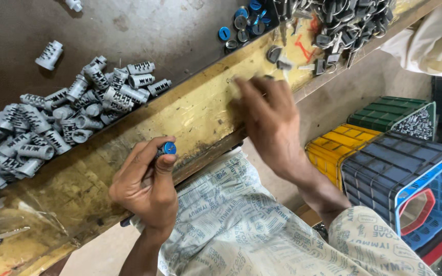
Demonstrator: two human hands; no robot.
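My left hand (pixel 147 184) is closed around a small cylinder with a blue-faced end (pixel 169 148), held over the yellow wooden front edge of the bench (pixel 190 115). My right hand (pixel 267 115) is blurred and stretched out flat over that yellow edge, its fingers pointing left near small metal bits (pixel 282 64); whether it holds anything I cannot tell. A heap of grey slotted lock cylinders (pixel 52 122) lies on the dark benchtop to the left.
Blue-faced round parts (pixel 241 23) and a pile of dark keys on rings (pixel 344 23) lie at the bench's far end. Yellow (pixel 333 145), green (pixel 390 110) and blue (pixel 405 179) plastic crates stand below on the right. A pale cloth (pixel 436 41) hangs at top right.
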